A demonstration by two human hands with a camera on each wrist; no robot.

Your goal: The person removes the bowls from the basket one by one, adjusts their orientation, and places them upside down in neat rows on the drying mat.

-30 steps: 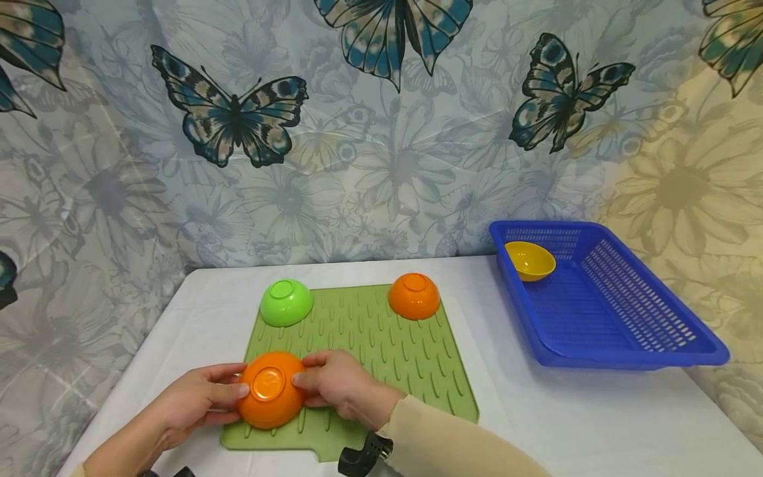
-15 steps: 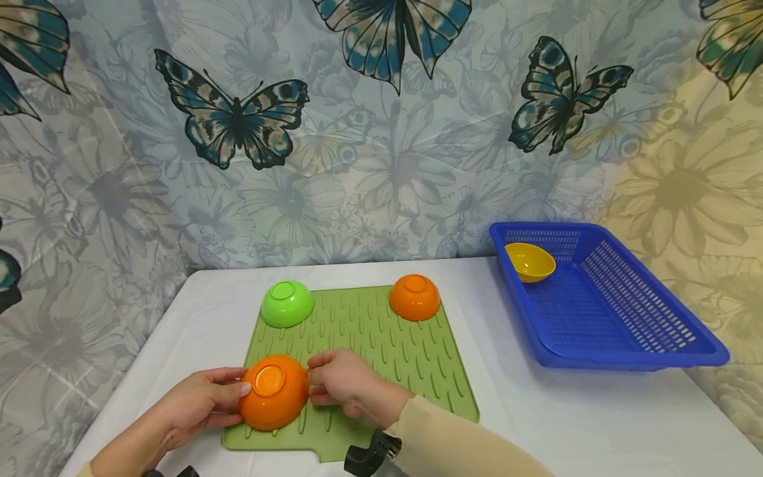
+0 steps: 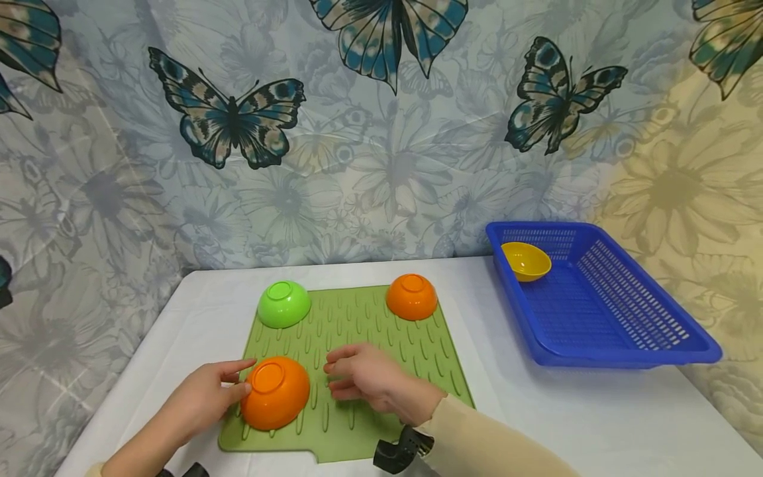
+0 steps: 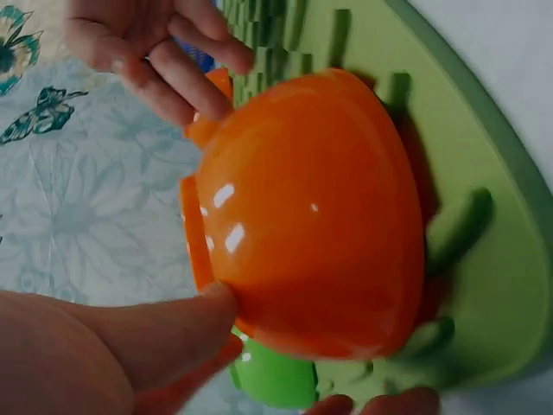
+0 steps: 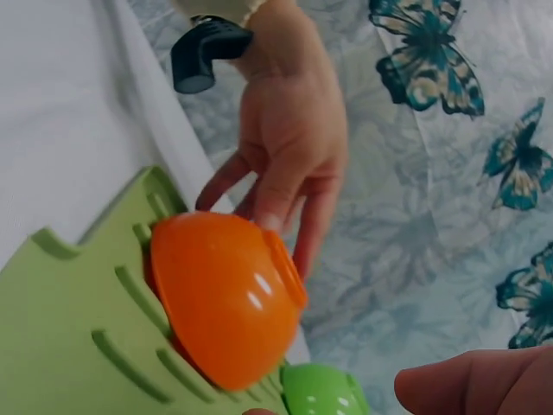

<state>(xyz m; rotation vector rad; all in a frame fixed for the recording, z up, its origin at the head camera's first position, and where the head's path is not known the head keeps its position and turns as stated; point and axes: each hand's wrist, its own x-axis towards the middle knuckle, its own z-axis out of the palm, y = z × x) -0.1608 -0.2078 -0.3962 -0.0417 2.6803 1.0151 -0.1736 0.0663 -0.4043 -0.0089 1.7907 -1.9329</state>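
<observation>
An orange bowl [image 3: 275,393] sits upside down at the near left of a green ridged mat [image 3: 381,430]. On its left side is my left hand [image 3: 201,399], its thumb touching the bowl near the base ring and its index finger stretched out behind. The left wrist view shows that thumb [image 4: 173,333] against the orange wall. My right hand [image 3: 378,381] hovers over the mat to the bowl's right, apart from it, fingers loosely extended and holding nothing. At the mat's far corners stand an upturned green bowl [image 3: 284,305] and a second upturned orange bowl [image 3: 412,297].
A blue perforated basket [image 3: 602,361] stands on the white-covered table [image 3: 495,411] at the right, with a yellow bowl [image 3: 526,262] in its far left corner. Butterfly-printed cloth [image 3: 381,185] hangs behind the table. A black device [image 3: 398,450] is strapped to the right wrist.
My right hand has let go of the near orange bowl and drawn away to the right. My left fingers have loosened and shifted slightly up along its side. The bowl stays nearly in place.
</observation>
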